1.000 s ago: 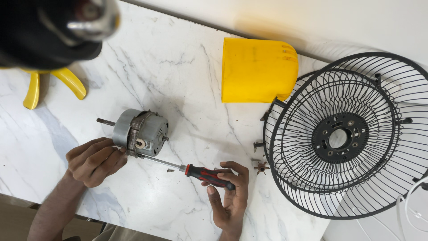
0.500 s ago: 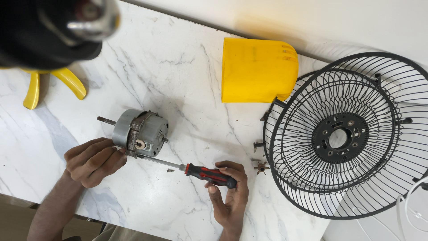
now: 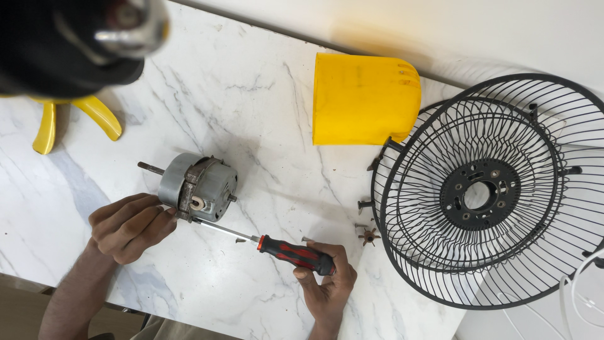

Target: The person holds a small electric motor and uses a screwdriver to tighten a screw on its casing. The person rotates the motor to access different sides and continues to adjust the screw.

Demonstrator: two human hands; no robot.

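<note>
The table (image 3: 264, 94) is white marble with grey veins, the motor (image 3: 198, 187) grey, the cover (image 3: 363, 99) yellow, the screwdriver (image 3: 294, 254) handle red and black, the grille (image 3: 497, 195) black.

Blurred beyond telling: a large black shape with a shiny metal part (image 3: 75, 44) filling the upper left corner, cut by the top and left edges. Partly hidden behind it: yellow plastic fan blades (image 3: 94, 116), only two lobes showing. Cut off at the right edge: a black round wire fan guard (image 3: 497, 195). Cut off at the bottom right corner: a thin white wire loop (image 3: 576, 293). Hidden under the curled left hand (image 3: 129, 226): the near edge of a grey metal fan motor (image 3: 198, 186). Hidden at the motor housing: the tip of a red-and-black-handled screwdriver (image 3: 292, 252). Covered by the right hand (image 3: 327, 283): the handle's end. Too small to identify: a dark star-shaped metal piece (image 3: 367, 235) and tiny specks beside it.
</note>
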